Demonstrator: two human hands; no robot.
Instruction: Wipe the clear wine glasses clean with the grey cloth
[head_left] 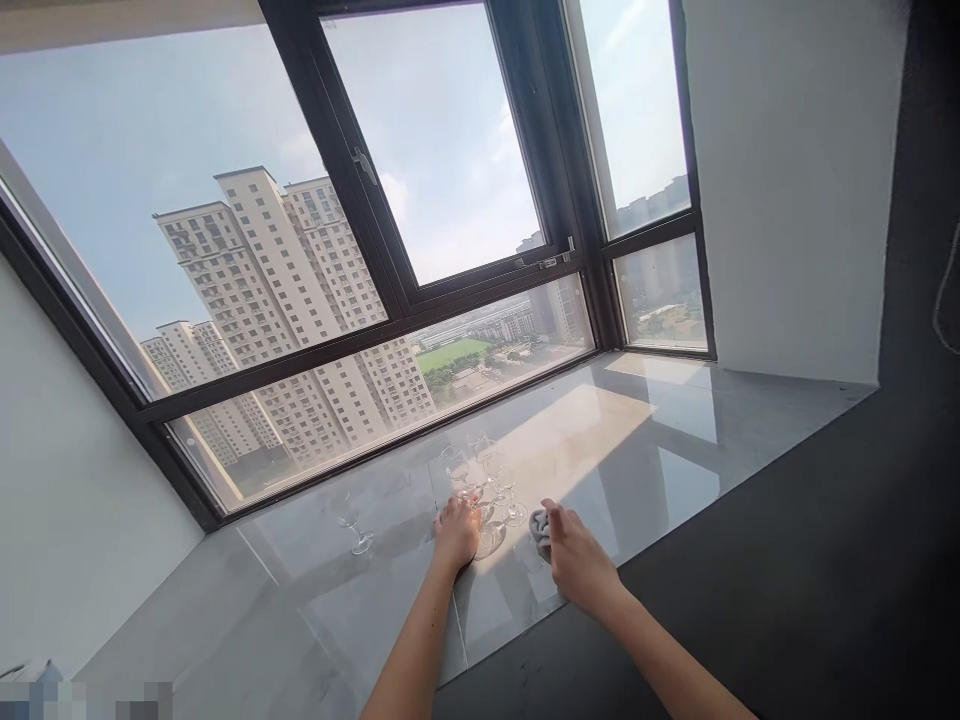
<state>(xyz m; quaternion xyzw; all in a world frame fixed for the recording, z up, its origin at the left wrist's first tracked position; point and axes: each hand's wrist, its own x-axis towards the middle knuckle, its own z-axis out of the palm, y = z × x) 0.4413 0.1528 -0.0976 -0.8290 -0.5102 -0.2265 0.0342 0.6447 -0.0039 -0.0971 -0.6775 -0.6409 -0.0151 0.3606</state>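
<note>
On a glossy grey marble window sill (660, 440) stands a cluster of clear stemmed glasses (491, 478). My left hand (456, 530) reaches to the nearest glass (489, 535) of the cluster, its fingers curled against it at the base. My right hand (574, 555) is closed on a small grey cloth (539, 528) just right of the glasses. One more stemmed glass (355, 525) stands apart to the left.
A large black-framed window (390, 300) runs along the back of the sill, with tall apartment blocks outside. A white wall (787, 180) closes the right end. The dark floor (787, 600) lies below the sill's front edge.
</note>
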